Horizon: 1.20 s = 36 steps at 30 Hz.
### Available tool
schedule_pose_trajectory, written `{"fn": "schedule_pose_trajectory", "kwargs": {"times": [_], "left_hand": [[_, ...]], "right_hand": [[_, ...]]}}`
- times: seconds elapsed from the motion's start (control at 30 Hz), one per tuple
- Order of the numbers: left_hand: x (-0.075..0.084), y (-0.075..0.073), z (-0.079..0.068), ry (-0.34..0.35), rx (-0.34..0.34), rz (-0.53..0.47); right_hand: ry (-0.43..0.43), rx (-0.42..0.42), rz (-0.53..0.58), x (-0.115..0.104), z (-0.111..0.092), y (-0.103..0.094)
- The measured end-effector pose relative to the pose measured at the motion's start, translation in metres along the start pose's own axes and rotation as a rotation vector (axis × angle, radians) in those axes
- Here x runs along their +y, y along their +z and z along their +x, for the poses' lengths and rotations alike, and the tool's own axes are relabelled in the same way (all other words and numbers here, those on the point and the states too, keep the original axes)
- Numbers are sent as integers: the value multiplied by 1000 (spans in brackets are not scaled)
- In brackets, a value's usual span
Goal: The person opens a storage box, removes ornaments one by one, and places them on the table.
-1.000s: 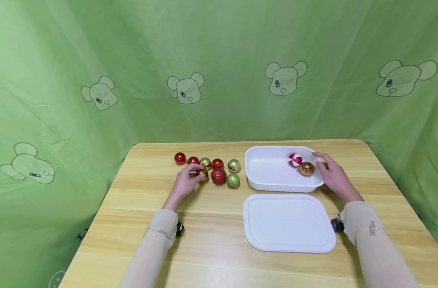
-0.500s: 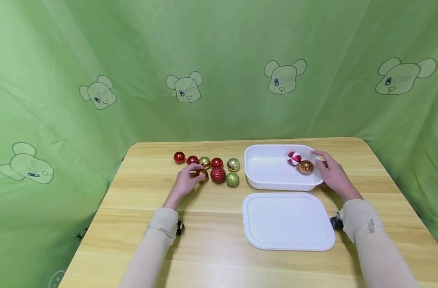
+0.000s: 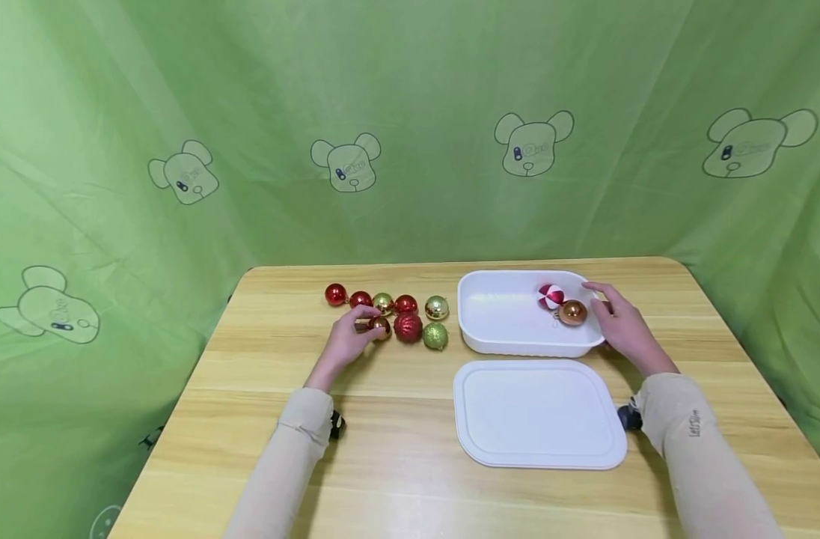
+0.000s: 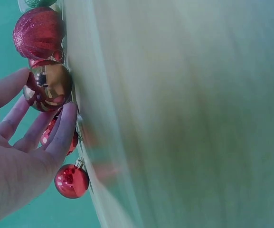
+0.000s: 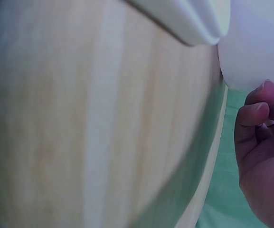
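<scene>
In the head view my left hand (image 3: 346, 338) holds a shiny copper-brown Christmas bauble (image 3: 381, 328) between thumb and fingers, low at the table. The left wrist view shows the thumb on one side of this bauble (image 4: 49, 86) and fingertips on the other. Beside it sit a ridged red bauble (image 3: 408, 327) and a glittery green one (image 3: 435, 336). My right hand (image 3: 624, 329) grips the right end of a white plastic box (image 3: 497, 348). Inside lie a red-and-white bauble (image 3: 551, 296) and a copper one (image 3: 573, 313). In the right wrist view, bent fingers (image 5: 253, 116) are at the box wall.
A white lid (image 3: 540, 414) lies flat in front of the box. Behind the left hand are several red and gold baubles, with a red one (image 3: 336, 294) farthest left and a pale gold one (image 3: 437, 308) near the box. A green curtain (image 3: 410, 195) hangs behind the wooden table (image 3: 396, 457).
</scene>
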<state>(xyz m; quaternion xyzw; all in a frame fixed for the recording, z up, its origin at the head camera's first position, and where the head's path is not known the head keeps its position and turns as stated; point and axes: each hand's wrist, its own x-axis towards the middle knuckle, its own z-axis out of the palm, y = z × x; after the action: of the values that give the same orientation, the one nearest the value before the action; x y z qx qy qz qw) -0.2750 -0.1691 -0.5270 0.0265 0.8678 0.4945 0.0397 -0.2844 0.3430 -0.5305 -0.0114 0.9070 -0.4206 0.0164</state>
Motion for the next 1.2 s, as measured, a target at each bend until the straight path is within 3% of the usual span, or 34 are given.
{"fn": "schedule_pose_trajectory", "kwargs": {"times": [0.53, 0.77, 1.0, 1.2], "left_hand": [[0, -5, -2, 27, 2, 6], [7, -6, -1, 114, 31, 39], [34, -1, 0, 210, 65, 64], [66, 21, 6, 316, 54, 89]], "right_hand": [[-2, 5, -1, 0, 0, -1], [2, 2, 1, 0, -1, 0], [9, -2, 5, -1, -1, 0], [18, -9, 5, -1, -1, 1]]}}
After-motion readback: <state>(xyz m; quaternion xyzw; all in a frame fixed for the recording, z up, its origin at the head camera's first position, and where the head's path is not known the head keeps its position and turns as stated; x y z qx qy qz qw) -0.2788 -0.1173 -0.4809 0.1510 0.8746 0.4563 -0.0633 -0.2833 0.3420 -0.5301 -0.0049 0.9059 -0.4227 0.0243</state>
